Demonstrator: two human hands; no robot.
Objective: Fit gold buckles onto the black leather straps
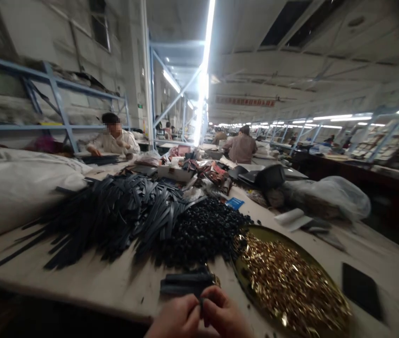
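1. While your head is up and looking down the hall, both hands sit at the bottom edge of the view, pressed together: left hand (174, 319), right hand (224, 315).
2. Between the fingertips of both hands you pinch a small dark strip piece (202, 307); only a sliver shows, so its shape is hard to tell. Both hands are closed on it.
3. Just ahead of your hands a short stack of dark strips (185, 283) lies flat on the table (90, 281), near its front edge.
4. Right of the hands, a round tray (255, 231) holds a heap of small gold metal fittings (290, 281); the tray is just beside the stack.
5. Behind the stack: a pile of small black pieces (202, 230), touching the tray's far-left rim.
6. Left of that pile: a big spread of long dark straps (108, 216), fanned out across the table.
7. Far left, a large white sack (19, 188) rests on the table.
8. A dark flat rectangle (361, 288) lies on the table right of the tray.
9. A seated person in white (115, 138) works at the far end on the left; another person, back turned (241, 145), sits further right.
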